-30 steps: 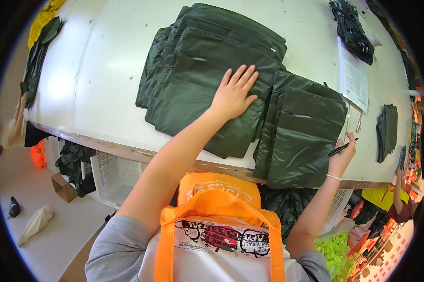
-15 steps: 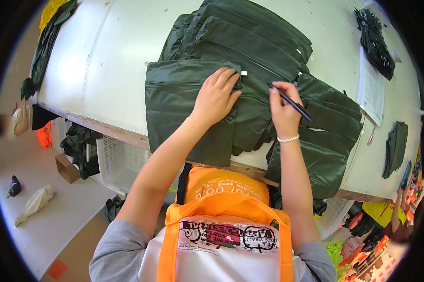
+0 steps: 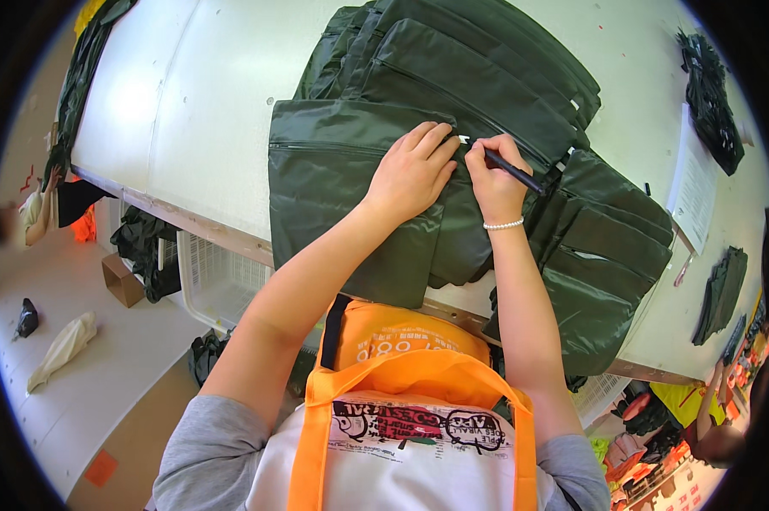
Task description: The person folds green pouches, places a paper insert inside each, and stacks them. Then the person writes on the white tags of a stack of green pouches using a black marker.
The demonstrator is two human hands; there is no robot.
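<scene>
A dark green fabric piece with a zipper (image 3: 333, 196) lies at the table's front edge. My left hand (image 3: 410, 177) rests flat on its upper right part, thumb apart and fingertips beside a small white tag (image 3: 463, 139). Held in my right hand (image 3: 497, 189) is a black marker pen (image 3: 517, 174), its tip end close to the tag; fingers hide whether it touches. Behind both hands fans out a stack of similar zippered pieces (image 3: 478, 64). More dark green pieces (image 3: 610, 264) overlap to the right of my right wrist, which wears a white beaded bracelet (image 3: 504, 224).
On the white table (image 3: 214, 94), printed sheets (image 3: 694, 183), a bundle of black strips (image 3: 710, 106) and a folded dark green piece (image 3: 720, 294) lie at the right. A white basket (image 3: 222, 285) stands below the front edge. Other people are at far left (image 3: 39, 217) and far right (image 3: 712, 426).
My right hand has moved left and up, bringing the marker from over the fabric to the tag. My left hand stays on the same piece. The view has shifted slightly.
</scene>
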